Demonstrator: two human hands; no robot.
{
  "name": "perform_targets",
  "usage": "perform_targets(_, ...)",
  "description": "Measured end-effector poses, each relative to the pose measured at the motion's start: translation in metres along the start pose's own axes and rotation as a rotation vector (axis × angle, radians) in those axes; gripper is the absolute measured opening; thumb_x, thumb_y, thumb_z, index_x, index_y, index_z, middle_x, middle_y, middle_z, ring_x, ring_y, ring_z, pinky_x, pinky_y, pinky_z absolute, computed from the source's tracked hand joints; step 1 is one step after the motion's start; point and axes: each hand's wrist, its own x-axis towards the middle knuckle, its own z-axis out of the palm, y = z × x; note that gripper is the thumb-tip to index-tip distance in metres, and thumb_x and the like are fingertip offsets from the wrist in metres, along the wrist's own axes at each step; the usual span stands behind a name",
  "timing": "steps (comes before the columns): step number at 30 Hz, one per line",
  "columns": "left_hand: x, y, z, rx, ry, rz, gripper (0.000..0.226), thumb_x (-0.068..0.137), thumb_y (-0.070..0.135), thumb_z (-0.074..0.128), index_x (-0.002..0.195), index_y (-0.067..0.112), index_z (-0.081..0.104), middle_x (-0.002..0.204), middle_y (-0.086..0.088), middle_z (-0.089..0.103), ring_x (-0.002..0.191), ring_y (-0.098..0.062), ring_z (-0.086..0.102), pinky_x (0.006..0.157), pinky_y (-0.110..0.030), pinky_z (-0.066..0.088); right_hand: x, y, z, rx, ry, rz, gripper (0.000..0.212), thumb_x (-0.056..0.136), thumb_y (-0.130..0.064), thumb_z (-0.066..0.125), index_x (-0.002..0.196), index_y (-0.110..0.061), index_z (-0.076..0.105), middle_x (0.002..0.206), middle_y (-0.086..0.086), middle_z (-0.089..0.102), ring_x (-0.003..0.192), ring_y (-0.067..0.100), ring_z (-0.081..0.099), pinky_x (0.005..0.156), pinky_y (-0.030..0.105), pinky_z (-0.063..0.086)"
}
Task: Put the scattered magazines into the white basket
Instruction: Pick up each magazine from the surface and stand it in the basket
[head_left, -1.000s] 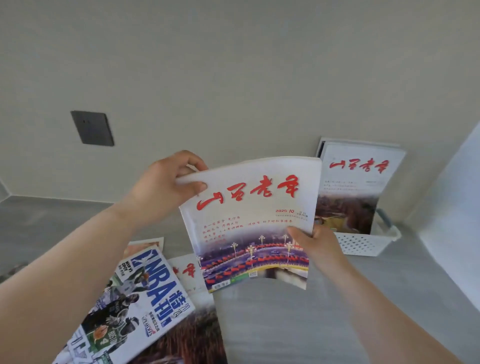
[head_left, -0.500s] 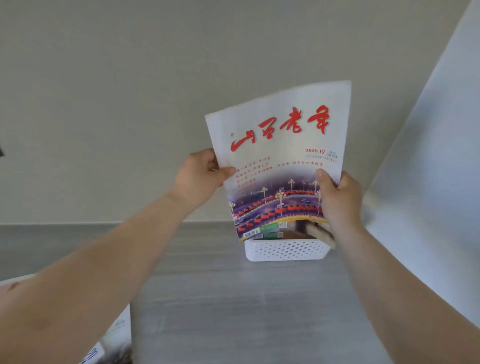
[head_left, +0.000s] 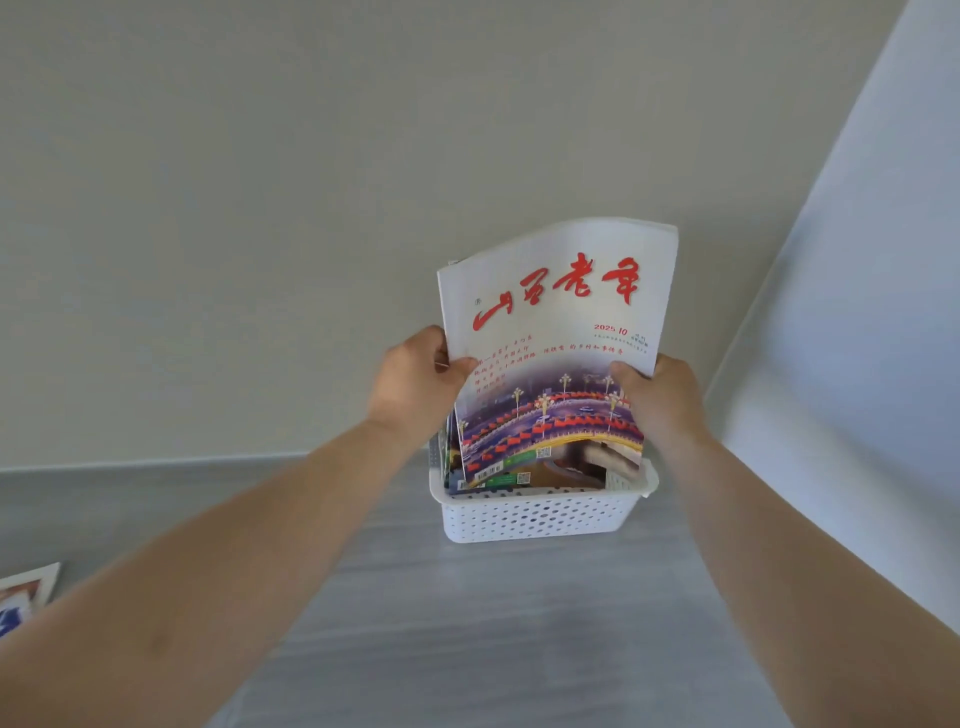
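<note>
A white magazine (head_left: 556, 332) with red brush lettering and a night road photo stands upright, its lower edge down inside the white perforated basket (head_left: 535, 517). My left hand (head_left: 415, 384) grips its left edge, thumb on the cover. On the opposite edge my right hand (head_left: 657, 392) holds it the same way. Other magazines (head_left: 449, 462) stand behind it in the basket, mostly hidden; only their edges show at the left.
The basket sits on a grey floor (head_left: 493, 623) against a beige wall (head_left: 311, 208). A white panel (head_left: 857, 312) rises close on the right. A corner of another magazine (head_left: 23, 597) lies at the far left edge.
Both hands carried the magazine from the left over to the basket, then lowered it so its bottom edge sits inside. The camera swung right; the scattered magazines have left the view.
</note>
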Motion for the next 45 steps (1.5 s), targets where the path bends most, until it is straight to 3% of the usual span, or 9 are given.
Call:
perform_targets(5,0.005,-0.016,0.013,0.049,-0.037,-0.066,0.013,0.082,0.016,0.059,0.092,0.007,0.061,0.093,-0.014,0.067,0.088,-0.031,0.062,0.08,-0.043,0.052,0.005,0.026,0.013,0.045,-0.062,0.082,0.032,0.087,-0.022,0.054,0.116,-0.008,0.057,0.122,0.014,0.061,0.098,0.029,0.061,0.08,0.037,0.051)
perform_targets(9,0.006,-0.028,0.026,0.051,-0.073,-0.099,0.018,0.082,0.016,0.059,0.096,0.004,0.061,0.093,-0.01,0.067,0.08,-0.023,0.058,0.075,-0.035,0.051,0.011,0.043,0.023,-0.018,-0.085,0.07,0.033,0.089,-0.024,0.05,0.119,-0.011,0.054,0.126,0.012,0.058,0.081,0.017,0.053,0.055,0.02,0.039)
perform_targets(13,0.013,-0.031,0.033,0.036,-0.09,-0.103,0.008,0.082,0.017,0.059,0.088,0.011,0.06,0.084,-0.001,0.06,0.08,-0.022,0.058,0.073,-0.032,0.051,0.017,0.053,0.027,0.041,-0.064,0.093,0.031,0.088,-0.021,0.052,0.118,-0.013,0.054,0.126,0.01,0.058,0.097,0.024,0.057,0.067,0.024,0.043)
perform_targets(18,0.024,-0.037,0.041,0.004,0.009,-0.142,0.016,0.078,0.018,0.064,0.077,0.021,0.048,0.071,0.01,0.053,0.071,-0.014,0.052,0.052,-0.016,0.038,0.023,0.061,0.031,0.16,0.047,0.129,0.041,0.087,-0.013,0.052,0.126,-0.013,0.04,0.127,0.009,0.053,0.087,0.012,0.047,0.051,0.011,0.03)
perform_targets(21,0.026,-0.043,0.044,-0.005,0.081,-0.168,0.026,0.076,0.017,0.067,0.093,0.017,0.047,0.091,0.003,0.055,0.078,-0.014,0.053,0.055,-0.015,0.036,0.024,0.064,0.037,0.212,0.004,0.131,0.05,0.09,-0.015,0.051,0.135,-0.016,0.029,0.128,0.006,0.047,0.089,0.01,0.045,0.05,0.009,0.032)
perform_targets(25,0.032,-0.045,0.049,0.006,-0.019,-0.254,0.064,0.08,0.017,0.063,0.134,0.014,0.029,0.137,-0.006,0.042,0.118,-0.026,0.05,0.089,-0.034,0.045,0.024,0.067,0.044,0.295,-0.103,0.146,0.035,0.089,-0.007,0.049,0.117,-0.025,0.036,0.108,-0.004,0.045,0.074,0.003,0.051,0.046,0.015,0.044)
perform_targets(33,0.037,-0.044,0.054,0.116,-0.098,-0.193,0.042,0.086,0.018,0.054,0.126,0.017,0.042,0.127,-0.004,0.058,0.108,-0.027,0.059,0.074,-0.03,0.042,0.025,0.068,0.045,0.281,-0.125,0.14,0.041,0.09,-0.01,0.049,0.128,-0.02,0.035,0.113,-0.003,0.047,0.09,0.012,0.052,0.057,0.023,0.048)
perform_targets(41,0.026,-0.049,0.042,0.117,-0.199,-0.262,0.065,0.086,0.026,0.055,0.141,0.018,0.021,0.143,-0.004,0.04,0.126,-0.026,0.044,0.099,-0.041,0.04,0.011,0.056,0.035,0.24,-0.084,0.135,0.049,0.087,-0.002,0.049,0.131,-0.018,0.032,0.105,-0.006,0.04,0.069,-0.003,0.042,0.056,0.018,0.041)
perform_targets(45,0.004,-0.052,0.021,0.06,-0.222,-0.265,0.05,0.087,0.025,0.053,0.134,0.015,0.038,0.137,-0.005,0.048,0.122,-0.021,0.047,0.097,-0.03,0.038,-0.003,0.041,0.032,0.21,-0.071,0.152,0.051,0.088,-0.003,0.047,0.134,-0.018,0.03,0.101,-0.006,0.041,0.068,0.003,0.046,0.066,0.028,0.047)
